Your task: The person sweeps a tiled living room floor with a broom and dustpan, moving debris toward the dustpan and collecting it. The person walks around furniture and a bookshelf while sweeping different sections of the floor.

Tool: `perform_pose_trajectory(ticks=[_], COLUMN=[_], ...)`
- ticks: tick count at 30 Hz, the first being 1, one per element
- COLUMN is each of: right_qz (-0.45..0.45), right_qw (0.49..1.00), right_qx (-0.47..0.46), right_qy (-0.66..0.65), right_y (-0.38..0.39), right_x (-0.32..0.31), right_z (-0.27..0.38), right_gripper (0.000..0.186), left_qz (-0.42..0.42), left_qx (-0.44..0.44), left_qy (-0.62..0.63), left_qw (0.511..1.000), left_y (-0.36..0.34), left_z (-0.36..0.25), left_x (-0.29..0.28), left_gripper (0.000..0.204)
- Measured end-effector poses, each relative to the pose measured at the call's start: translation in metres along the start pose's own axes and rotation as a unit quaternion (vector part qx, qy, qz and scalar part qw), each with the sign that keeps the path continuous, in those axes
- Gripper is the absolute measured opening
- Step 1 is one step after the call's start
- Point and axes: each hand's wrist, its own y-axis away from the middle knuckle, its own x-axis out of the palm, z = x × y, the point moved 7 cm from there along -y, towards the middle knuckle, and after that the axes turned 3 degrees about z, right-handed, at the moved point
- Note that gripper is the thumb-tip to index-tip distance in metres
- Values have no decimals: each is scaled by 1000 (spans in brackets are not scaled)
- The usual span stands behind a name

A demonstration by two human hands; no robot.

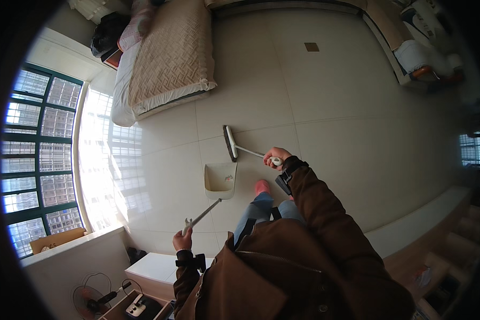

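My right hand point(277, 158) is closed round the pale grip of a broom point(231, 144). The broom's dark bristle head rests on the tiled floor, just beyond the dustpan's far edge and apart from it. My left hand point(183, 240) grips the pale end of a long-handled dustpan point(221, 180). Its white scoop lies on the floor in front of my feet, its open side facing away from me toward the broom. A small reddish mark or scrap shows inside the scoop; I cannot make out what it is.
A bed point(170, 58) with a beige quilted cover stands at the far left. Barred windows point(42, 154) run along the left. A fan point(90, 301) and a white cabinet top point(152, 266) are near my left arm. A small square floor drain point(311, 47) lies farther off.
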Motion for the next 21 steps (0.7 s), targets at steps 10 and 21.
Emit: perform_pose_trajectory(ticks=[10,21], right_qz=[-141,-348], right_qw=[940,895], right_qx=[-214,-276], right_qy=[-224,-50], right_y=[186,260], right_x=[-223,-295], right_z=[14,74], right_gripper=[11,9], left_qz=[4,-34], left_qx=[60,55], left_qy=[-22,102], left_qw=[998,993], left_y=[-59,-81], left_z=[-96,-155], left_x=[-6,19], left_gripper=[41,39])
